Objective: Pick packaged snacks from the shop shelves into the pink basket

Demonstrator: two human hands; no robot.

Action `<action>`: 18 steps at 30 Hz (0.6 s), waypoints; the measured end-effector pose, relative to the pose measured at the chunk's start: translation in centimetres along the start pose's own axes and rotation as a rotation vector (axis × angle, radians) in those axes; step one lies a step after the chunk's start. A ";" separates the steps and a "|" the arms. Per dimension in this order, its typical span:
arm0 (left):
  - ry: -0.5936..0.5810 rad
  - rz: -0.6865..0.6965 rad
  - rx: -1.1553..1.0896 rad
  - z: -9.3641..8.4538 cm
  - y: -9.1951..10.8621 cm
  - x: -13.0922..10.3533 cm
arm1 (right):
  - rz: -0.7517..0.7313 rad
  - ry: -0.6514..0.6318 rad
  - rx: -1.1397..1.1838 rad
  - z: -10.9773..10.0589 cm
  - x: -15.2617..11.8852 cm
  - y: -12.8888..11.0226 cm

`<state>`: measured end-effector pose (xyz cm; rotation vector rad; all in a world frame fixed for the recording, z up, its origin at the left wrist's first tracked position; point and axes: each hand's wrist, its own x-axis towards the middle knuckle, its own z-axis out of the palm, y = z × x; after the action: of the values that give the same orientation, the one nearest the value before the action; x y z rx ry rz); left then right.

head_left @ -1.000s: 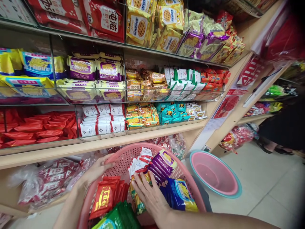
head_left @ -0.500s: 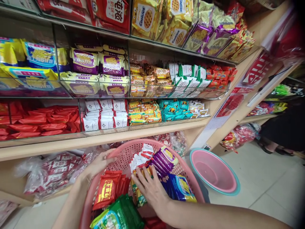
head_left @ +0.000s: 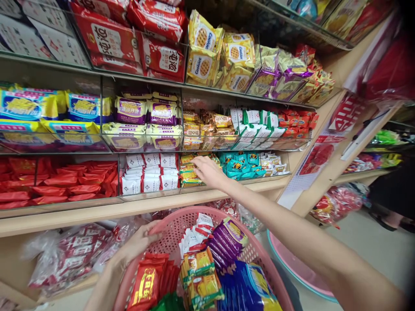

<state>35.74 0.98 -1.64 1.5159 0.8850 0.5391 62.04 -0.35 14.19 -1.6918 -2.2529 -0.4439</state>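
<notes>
My left hand (head_left: 141, 242) is closed over the left rim of a pink perforated plastic basket (head_left: 168, 220). Up at the lower shelf, my right hand (head_left: 209, 172) reaches into a compartment of small yellow-green snack packets (head_left: 187, 175). Its fingers are bent and close together at those packets; whatever they may hold is hidden. Grouped inside the basket are yellow-green packets (head_left: 202, 278), white-and-red packets (head_left: 196, 235), purple biscuit packs (head_left: 228, 239), blue packs (head_left: 248, 287), red packets (head_left: 151, 280) and partly visible green packs (head_left: 168, 302).
Glass-fronted shelves hold white packets (head_left: 151, 179), teal packets (head_left: 241, 165), red packets (head_left: 74, 181) and cookie packs (head_left: 204, 52). Bagged goods (head_left: 74, 250) lie below the shelf. Behind my right forearm stands a pink-and-teal basin (head_left: 292, 259). A person's dark clothing (head_left: 394, 185) shows at far right.
My right hand has left the yellow-green packets in the basket and moved up to the matching shelf compartment. The view has tilted upward. My left hand stays on the rim.
</notes>
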 end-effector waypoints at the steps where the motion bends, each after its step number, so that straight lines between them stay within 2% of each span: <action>1: 0.010 -0.003 0.003 0.0 -0.1 0.0 | -0.017 -0.006 -0.031 0.5 1.1 0.9; 4: 0.058 -0.018 0.044 0.0 0.0 0.0 | -0.096 -0.046 -0.140 1.8 3.6 2.2; 8: 0.051 -0.026 0.048 0.4 0.8 -0.3 | -0.120 -0.080 -0.228 2.7 5.6 1.7; 13: -0.004 0.010 0.016 0.5 0.9 -0.1 | -0.063 -0.108 -0.267 2.9 6.6 0.9; 18: -0.022 0.015 0.030 0.2 0.3 0.1 | -0.038 -0.115 -0.278 3.1 6.8 1.1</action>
<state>35.98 0.95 -1.43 1.5540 0.8684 0.5216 61.12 7.11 14.18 -1.8507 -2.4004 -0.7159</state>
